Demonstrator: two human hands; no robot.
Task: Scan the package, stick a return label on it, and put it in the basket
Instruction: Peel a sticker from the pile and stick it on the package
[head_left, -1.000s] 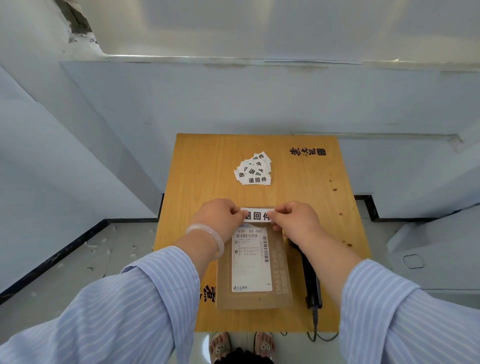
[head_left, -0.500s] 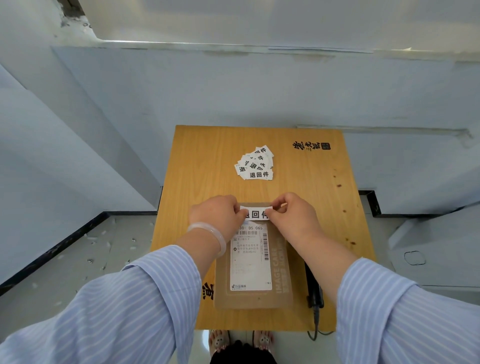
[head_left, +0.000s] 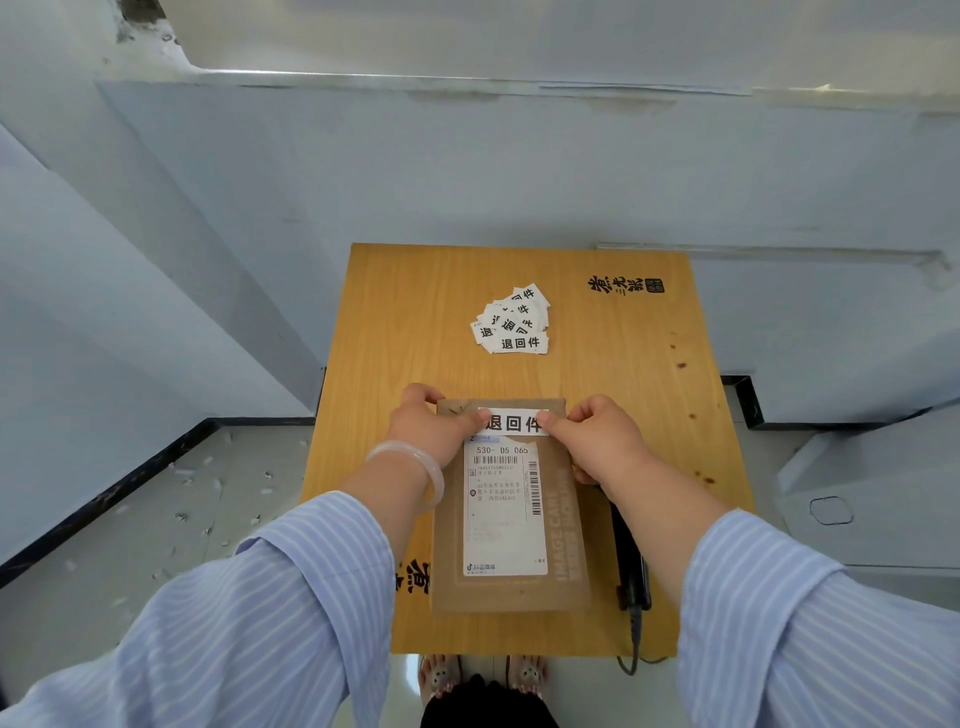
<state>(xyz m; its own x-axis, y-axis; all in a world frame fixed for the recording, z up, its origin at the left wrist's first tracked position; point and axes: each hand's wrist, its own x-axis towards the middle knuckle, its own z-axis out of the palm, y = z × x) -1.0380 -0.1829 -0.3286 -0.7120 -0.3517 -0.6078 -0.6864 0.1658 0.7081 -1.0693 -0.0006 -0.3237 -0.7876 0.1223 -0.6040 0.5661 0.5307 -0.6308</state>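
A flat brown package (head_left: 511, 587) with a white shipping slip lies on the wooden table (head_left: 415, 312), near its front edge. A white return label (head_left: 513, 423) with black characters rests across the package's top end, just above the slip. My left hand (head_left: 431, 426) pinches the label's left end and my right hand (head_left: 597, 436) pinches its right end, thumbs pressing it down. A black barcode scanner (head_left: 631, 566) lies to the right of the package, partly under my right forearm. No basket is in view.
A loose pile of several more return labels (head_left: 511, 322) sits mid-table, beyond the package. The scanner's cable (head_left: 631, 660) hangs off the front edge. White walls surround the small table; paper scraps litter the floor at left.
Both hands have lowered the label from just beyond the package's top edge onto the package's top end, where it now lies flat above the slip.
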